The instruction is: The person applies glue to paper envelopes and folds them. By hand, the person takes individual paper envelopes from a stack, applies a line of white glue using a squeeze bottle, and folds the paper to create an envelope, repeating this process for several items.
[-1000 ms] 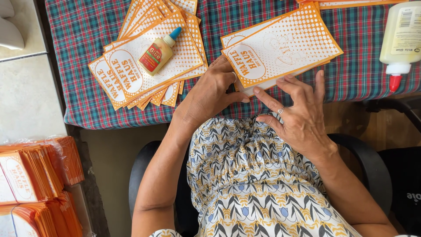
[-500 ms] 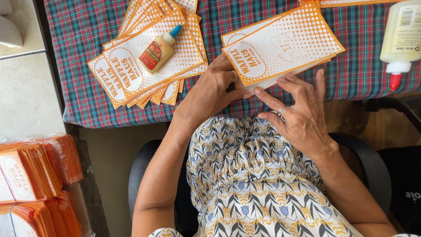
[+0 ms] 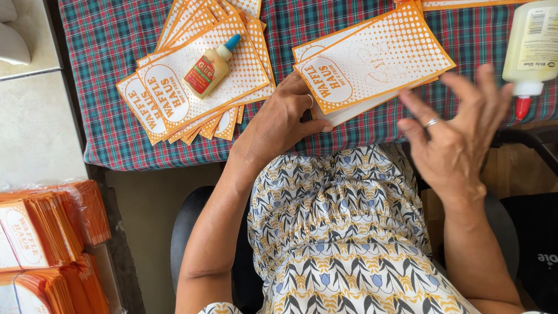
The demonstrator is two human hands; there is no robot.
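Left hand (image 3: pixel 278 125) pinching dotted paper bag (image 3: pixel 372 61), plaid cloth (image 3: pixel 116 52)

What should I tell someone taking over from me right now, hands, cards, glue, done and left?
Left hand: fingers pinning the near corner of the orange-and-white card lying flat on the plaid tablecloth.
Right hand: open, empty, raised beside the card, touching nothing.
Small glue bottle: lying on the fanned card stack to the left.
Large glue bottle: far right, nozzle toward you.
Done: cannot tell.
Left: fanned stack untouched.

Left hand (image 3: pixel 279 125) pins orange-white sleeve (image 3: pixel 372 61); right hand (image 3: pixel 459 136) lifted.
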